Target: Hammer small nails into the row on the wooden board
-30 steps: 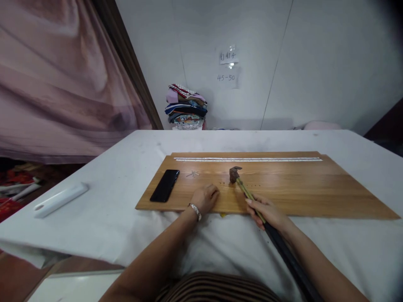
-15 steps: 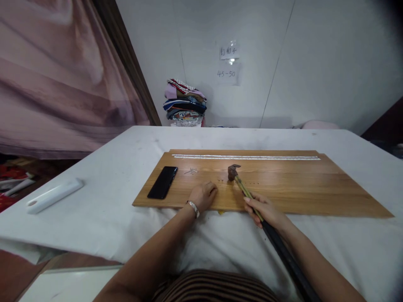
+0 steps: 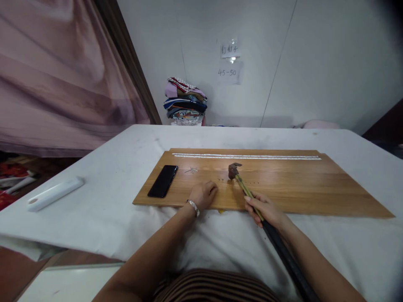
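Observation:
My right hand (image 3: 262, 209) is wrapped round the handle of a claw hammer (image 3: 242, 184). The hammer's rusty head is over the middle of a wooden board (image 3: 315, 188), its claw toward the right. It covers part of a row of small dark nail heads or holes (image 3: 254, 183) in the wood; which they are I cannot tell. My left hand (image 3: 204, 194), a bracelet on its wrist, rests on the board's near part with fingers curled together. Whatever they may hold is hidden. Several loose nails (image 3: 191, 170) lie beyond it to the left.
A black phone (image 3: 163, 181) lies on the board's left end. Two white strips (image 3: 245, 157) run along its far edge. On the white-covered table (image 3: 103, 167) sits a white handle-like object (image 3: 56, 193). Folded clothes (image 3: 185, 102) are stacked by the wall.

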A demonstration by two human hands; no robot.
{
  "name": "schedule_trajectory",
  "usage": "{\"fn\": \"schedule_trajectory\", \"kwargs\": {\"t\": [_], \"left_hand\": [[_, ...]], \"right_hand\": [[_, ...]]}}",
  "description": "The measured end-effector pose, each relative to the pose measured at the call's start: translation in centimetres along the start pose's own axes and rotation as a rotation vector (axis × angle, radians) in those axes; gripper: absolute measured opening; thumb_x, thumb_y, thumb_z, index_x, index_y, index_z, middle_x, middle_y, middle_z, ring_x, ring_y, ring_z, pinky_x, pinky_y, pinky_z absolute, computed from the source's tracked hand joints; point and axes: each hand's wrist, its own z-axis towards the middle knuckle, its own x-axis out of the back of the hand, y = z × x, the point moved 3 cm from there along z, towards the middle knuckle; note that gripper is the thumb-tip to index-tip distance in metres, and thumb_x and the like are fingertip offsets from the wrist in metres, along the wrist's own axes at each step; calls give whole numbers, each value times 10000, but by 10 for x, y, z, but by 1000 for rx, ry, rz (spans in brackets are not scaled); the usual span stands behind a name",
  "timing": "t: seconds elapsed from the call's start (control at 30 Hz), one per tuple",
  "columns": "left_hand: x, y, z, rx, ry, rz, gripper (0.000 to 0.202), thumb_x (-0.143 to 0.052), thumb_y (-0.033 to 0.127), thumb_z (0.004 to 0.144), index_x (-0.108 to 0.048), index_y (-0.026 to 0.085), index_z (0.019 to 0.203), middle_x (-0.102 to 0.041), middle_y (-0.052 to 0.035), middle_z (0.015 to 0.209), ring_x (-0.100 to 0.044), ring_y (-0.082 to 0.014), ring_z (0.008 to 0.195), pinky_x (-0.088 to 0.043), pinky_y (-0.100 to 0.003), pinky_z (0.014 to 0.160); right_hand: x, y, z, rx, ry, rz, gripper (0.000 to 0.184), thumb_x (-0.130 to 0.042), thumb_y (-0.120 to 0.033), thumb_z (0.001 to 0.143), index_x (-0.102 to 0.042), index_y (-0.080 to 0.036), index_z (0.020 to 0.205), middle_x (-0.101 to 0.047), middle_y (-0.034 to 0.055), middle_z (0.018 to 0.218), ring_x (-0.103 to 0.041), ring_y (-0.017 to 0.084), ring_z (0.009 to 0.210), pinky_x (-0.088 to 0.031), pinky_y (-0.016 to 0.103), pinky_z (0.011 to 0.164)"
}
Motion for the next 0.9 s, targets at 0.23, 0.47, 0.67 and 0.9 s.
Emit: {"fn": "schedule_trajectory", "kwargs": {"t": [0.23,0.47,0.67,0.9], "left_hand": [[3,0,0,17,51,35,198,-453,236,890,-595,188,760,-602,-37,819,-553,-163,809,-438,-293,772],[6,5,0,-40,66,12,195,-447,247,893,-617,195,814,-590,-50,897,-540,-172,882,-426,-324,849],[4,2,0,-51,65,-12,194,-444,246,892,-620,193,830,-584,-57,934,-536,-178,909,-426,-334,862],[3,1,0,-41,54,-9,201,-438,248,891,-619,194,824,-582,-60,938,-532,-182,913,-428,-344,871]], "right_hand": [[-1,-1,0,-11,-10,7,374,-609,-534,761,-430,-205,763,-465,-97,579,-351,19,298,-341,152,265],[0,0,0,-1,-1,0,369,-603,-534,766,-438,-204,780,-466,-96,579,-356,20,296,-348,154,269],[0,4,1,5,-4,-2,353,-589,-523,787,-442,-201,775,-466,-96,579,-352,20,297,-349,156,271],[1,3,1,3,-1,2,362,-595,-532,777,-441,-205,763,-468,-98,574,-347,23,292,-353,164,267]]}}
